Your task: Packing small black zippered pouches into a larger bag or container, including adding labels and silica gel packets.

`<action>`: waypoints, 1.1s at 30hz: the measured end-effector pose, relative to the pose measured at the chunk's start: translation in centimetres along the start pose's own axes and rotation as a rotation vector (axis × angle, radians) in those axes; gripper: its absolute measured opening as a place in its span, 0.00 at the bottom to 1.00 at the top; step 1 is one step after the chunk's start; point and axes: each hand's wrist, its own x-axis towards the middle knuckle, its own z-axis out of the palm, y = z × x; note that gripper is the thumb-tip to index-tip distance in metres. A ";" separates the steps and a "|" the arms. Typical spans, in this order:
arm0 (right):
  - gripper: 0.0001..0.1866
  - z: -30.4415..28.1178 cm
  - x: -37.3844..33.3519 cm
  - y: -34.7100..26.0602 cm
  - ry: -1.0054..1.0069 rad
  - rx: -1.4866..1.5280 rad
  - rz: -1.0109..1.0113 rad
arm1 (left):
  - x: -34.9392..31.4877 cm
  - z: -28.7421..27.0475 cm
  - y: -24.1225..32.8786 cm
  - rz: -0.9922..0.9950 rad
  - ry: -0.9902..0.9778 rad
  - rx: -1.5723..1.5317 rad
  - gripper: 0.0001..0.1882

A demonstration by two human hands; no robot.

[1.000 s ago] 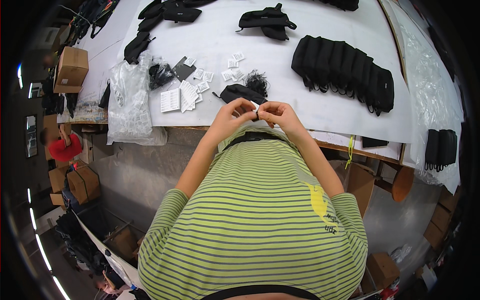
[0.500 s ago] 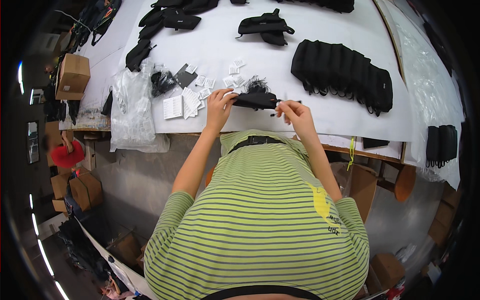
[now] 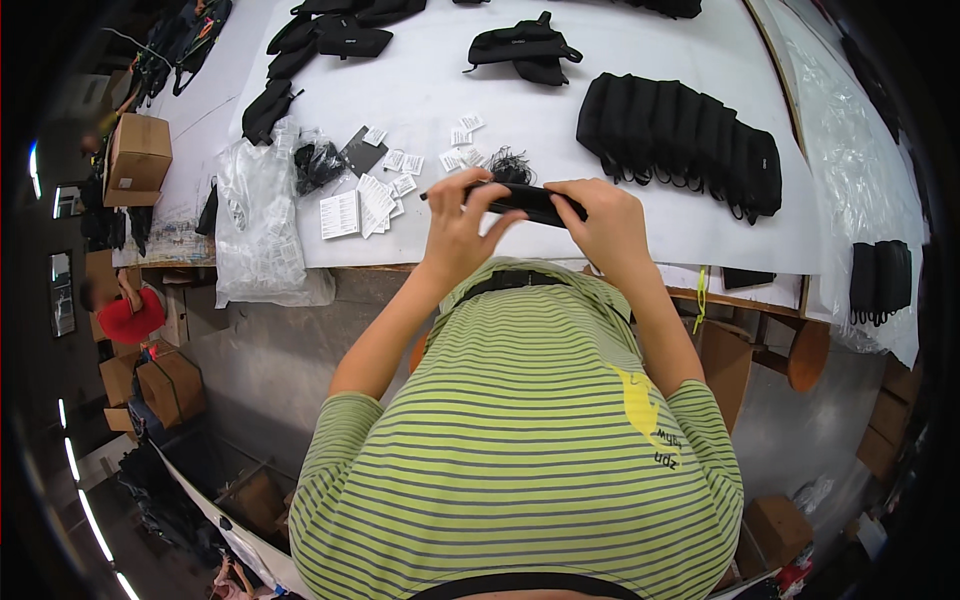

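Observation:
Over the table's near edge I hold a small black fabric pouch sideways between my two hands. My right hand grips its right end, the thumb against the near side and the fingers over the top. At the left end my left hand has its fingers curled round the pouch, the thumb along the near side; these fingers are slightly blurred. A tangle of thin black cords lies just beyond the pouch. Left of it are loose white tags and a stack of printed white cards.
A row of overlapping black pouches lies at the right, with another small pile farther back. Clear plastic bags hang over the front edge at left. A cardboard box stands far left. Another person in red is beyond.
My right hand has come in from beside the pouch and now grips its right end. The pouch has been lifted and turned, and my left hand has shifted its hold.

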 end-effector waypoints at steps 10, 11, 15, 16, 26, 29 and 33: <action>0.06 -1.5 -0.3 -1.7 0.076 0.040 0.062 | -0.6 0.1 0.8 0.100 -0.060 0.145 0.15; 0.06 -1.7 -0.2 -1.6 0.076 0.041 0.063 | -0.3 0.0 0.9 0.100 -0.061 0.146 0.15; 0.05 -2.1 -0.1 -1.8 0.182 0.049 0.033 | 1.0 -0.4 1.3 0.149 -0.106 0.063 0.14; 0.05 -2.1 -0.2 -1.9 0.150 0.077 0.000 | 1.1 -0.4 1.3 0.139 -0.108 0.055 0.13; 0.06 -1.8 -0.5 -1.9 0.081 0.141 -0.039 | 1.1 -1.4 1.3 0.168 -0.218 -0.075 0.11; 0.06 -2.1 -0.3 -1.6 -0.086 0.231 0.058 | 1.3 -2.3 1.9 0.121 -0.330 -0.085 0.12; 0.26 -2.9 -0.3 3.6 -0.501 1.144 0.280 | 1.9 -5.0 2.0 -0.179 -0.635 -0.356 0.12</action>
